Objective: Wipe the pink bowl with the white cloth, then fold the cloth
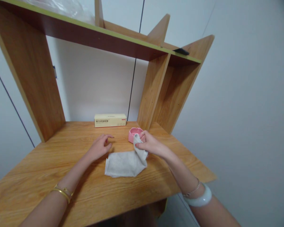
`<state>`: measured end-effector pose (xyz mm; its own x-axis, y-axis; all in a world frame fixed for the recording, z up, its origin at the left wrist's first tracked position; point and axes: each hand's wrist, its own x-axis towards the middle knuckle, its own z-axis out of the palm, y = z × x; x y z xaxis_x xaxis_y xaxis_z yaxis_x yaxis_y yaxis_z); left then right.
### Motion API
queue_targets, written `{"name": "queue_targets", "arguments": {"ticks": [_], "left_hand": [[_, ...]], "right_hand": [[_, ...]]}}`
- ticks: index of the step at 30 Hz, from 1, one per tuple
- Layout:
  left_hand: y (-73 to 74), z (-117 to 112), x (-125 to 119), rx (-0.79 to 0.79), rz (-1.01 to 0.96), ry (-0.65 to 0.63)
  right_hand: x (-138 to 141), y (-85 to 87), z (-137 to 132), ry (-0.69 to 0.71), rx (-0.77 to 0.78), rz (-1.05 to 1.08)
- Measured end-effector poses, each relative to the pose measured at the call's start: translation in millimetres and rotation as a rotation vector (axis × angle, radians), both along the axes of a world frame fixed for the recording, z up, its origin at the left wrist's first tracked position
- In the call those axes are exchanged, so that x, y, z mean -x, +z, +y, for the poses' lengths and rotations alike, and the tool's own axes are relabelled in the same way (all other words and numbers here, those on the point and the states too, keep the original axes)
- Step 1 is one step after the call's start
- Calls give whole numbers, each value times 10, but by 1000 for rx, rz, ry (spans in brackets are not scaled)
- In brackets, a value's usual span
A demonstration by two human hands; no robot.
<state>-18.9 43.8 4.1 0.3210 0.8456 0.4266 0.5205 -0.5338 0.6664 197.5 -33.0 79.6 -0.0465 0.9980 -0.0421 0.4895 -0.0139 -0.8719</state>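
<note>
A folded light-grey cloth (pixel 123 164) lies on the wooden desk in front of me. My right hand (pixel 147 142) pinches its far right corner and holds that part up off the desk, while the rest lies flat. Just behind the raised corner stands a pink bowl-like dish (pixel 132 135), partly covered by the cloth and my right hand. My left hand (pixel 100 147) hovers beyond the cloth's left end, fingers apart and curved, with nothing in them.
A long cream box (pixel 110 121) with printed writing stands at the back of the desk (pixel 85 195). Wooden shelving (pixel 153 91) rises behind and at both sides. A dark flat object (pixel 181 51) and clear plastic (pixel 68 9) rest on the upper shelf.
</note>
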Motion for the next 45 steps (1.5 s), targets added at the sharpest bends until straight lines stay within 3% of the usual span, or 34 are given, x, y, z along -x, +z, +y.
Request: {"name": "queue_targets", "arguments": {"ticks": [4,7,10,12,17,20,24,29,31,33,35,37,40,42,45], "left_hand": [[-109,101,209,-59,-11,185],[-114,99,238,-93,33,234],[-71,72,203,-130,45,239],[-48,51,171,-154,59,228],[-68,23,118,-184,116,191],[-100,30,120,-170,127,182],[-134,61,134,-143,100,191],[-176,84,118,-99,17,173],[-190,88,102,-53,-84,164],[-202,95,88,36,-245,159],[-213,107,81,159,-444,155],[-218,120,88,283,-649,152],[-207,131,123,442,-935,140],[-186,128,155,542,-1083,124],[-142,111,186,669,-1232,108]], "right_hand": [[544,-240,146,204,99,-24],[646,-315,194,289,79,-167],[437,-292,209,151,-117,-409],[235,-313,203,84,-169,-507],[-38,-619,158,141,127,-294],[-157,-748,190,98,142,-167],[-552,-691,322,-68,-31,-244],[-930,-478,508,-250,-71,-456],[-815,-419,590,-284,-200,-461],[-512,-418,672,-254,-363,-336],[-82,-494,735,-77,-380,-60],[368,-631,770,107,-194,232],[849,-852,778,308,121,504],[978,-955,774,340,221,639],[963,-1024,770,329,257,799]]}}
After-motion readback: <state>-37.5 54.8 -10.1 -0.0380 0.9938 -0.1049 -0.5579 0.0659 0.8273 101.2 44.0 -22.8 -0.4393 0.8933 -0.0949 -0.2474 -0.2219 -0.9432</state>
